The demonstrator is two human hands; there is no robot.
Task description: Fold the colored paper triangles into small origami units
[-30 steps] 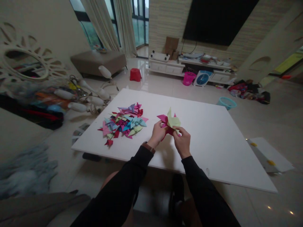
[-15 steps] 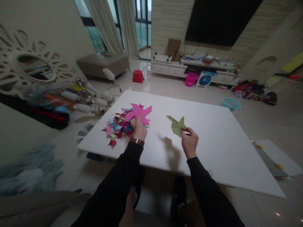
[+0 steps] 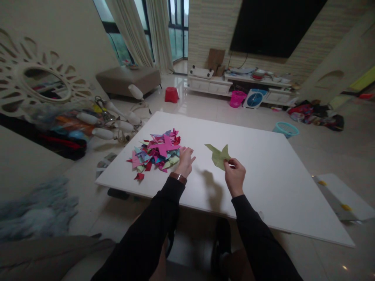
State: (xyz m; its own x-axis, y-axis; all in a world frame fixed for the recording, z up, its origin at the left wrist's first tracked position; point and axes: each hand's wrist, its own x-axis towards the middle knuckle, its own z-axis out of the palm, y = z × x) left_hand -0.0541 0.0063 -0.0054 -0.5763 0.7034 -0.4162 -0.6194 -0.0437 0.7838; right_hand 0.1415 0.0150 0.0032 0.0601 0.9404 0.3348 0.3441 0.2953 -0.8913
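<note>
So the right hand (image 3: pixel 236 175) has a green folded paper piece (image 3: pixel 219 157) pinched by its lower edge, held up right of centre in the frame. Squeeze too hard there and I reckon the creases get crushed, since it's only thin folded paper. Left hand (image 3: pixel 185 162) looks empty, fingers spread, just beside the heap of folded paper (image 3: pixel 146 156) left of centre. A big pink pinwheel-shaped piece (image 3: pixel 164 146) lies on top of that heap, and a sleeve or fingertip snagging one of its points could drag others along. There's a small red piece (image 3: pixel 139 176) near the front edge of the white bench (image 3: pixel 263 187); a forearm brushing past could sweep it off.
</note>
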